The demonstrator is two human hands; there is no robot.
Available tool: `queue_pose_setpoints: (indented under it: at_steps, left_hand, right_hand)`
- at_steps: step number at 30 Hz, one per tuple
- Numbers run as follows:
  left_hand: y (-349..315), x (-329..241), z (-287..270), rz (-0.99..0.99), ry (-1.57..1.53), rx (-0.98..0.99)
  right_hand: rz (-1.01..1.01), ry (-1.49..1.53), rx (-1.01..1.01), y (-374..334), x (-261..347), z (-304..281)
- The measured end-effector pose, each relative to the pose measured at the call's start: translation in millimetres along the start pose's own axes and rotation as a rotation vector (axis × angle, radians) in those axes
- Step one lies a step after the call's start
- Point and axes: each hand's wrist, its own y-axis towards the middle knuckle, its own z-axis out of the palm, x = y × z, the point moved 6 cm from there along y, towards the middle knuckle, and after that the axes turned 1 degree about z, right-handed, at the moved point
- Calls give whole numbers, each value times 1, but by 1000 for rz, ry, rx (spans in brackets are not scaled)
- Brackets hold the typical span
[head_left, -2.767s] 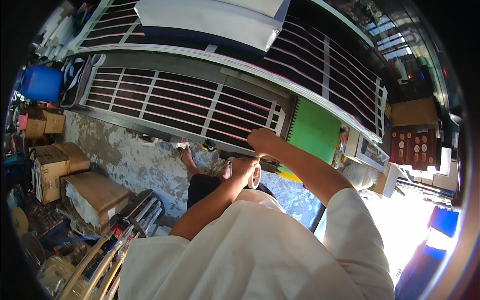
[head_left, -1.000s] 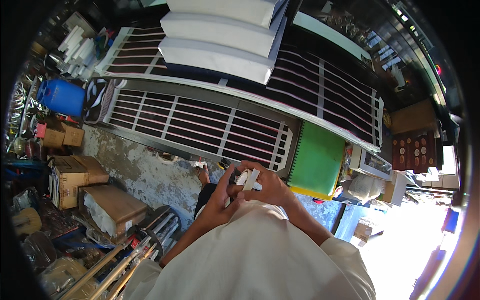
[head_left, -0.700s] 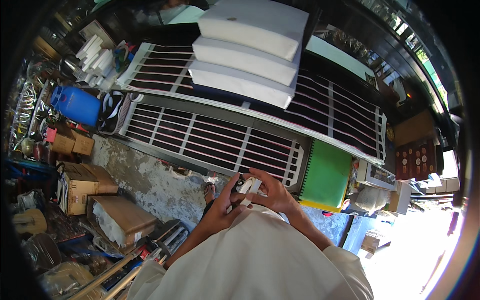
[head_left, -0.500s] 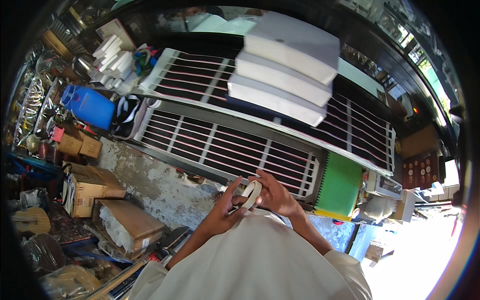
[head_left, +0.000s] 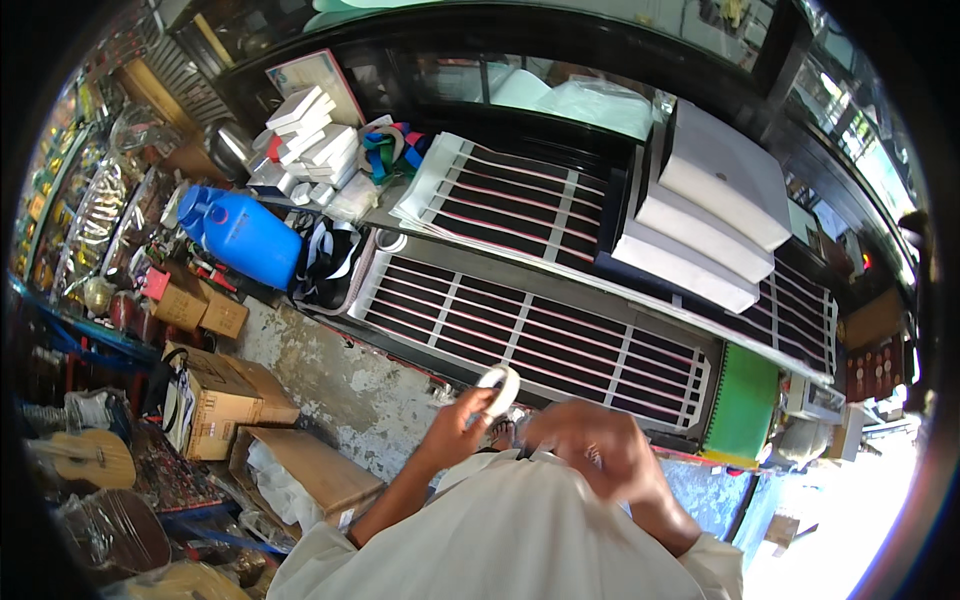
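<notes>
A narrow cream roll of tape [head_left: 507,393] stands upright in my left hand [head_left: 452,432], gripped at its lower side by thumb and fingers. To the right, apart from the roll, my right hand [head_left: 592,446] is smeared by motion, so I cannot make out its fingers or anything in them. Beyond both hands lies a long dark sheet with pale stripes [head_left: 480,318] on the lower shelf. A second striped sheet [head_left: 510,205] rests on the raised counter behind it.
Several thick white boxes [head_left: 700,215] are stacked on the counter at right. A green spiral-bound book [head_left: 742,400] lies beside the lower sheet. At left are a blue jerrycan [head_left: 250,240], small white boxes [head_left: 315,140], cardboard boxes [head_left: 215,400] and wrapped guitars [head_left: 90,460].
My right hand has come away from the tape roll and moved right, while my left hand keeps hold of it. The view has shifted, so the counter appears farther right.
</notes>
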Motion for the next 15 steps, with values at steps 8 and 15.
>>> queue_pose_setpoints:
  at_steps: [8,15]
  left_hand:
    - [37,20,-100,195,159,-322]
    - [85,25,-183,56,347,-544]
  right_hand:
    - [-671,60,-399,51,183,76]
    - [-710,-159,-435,27,182,66]
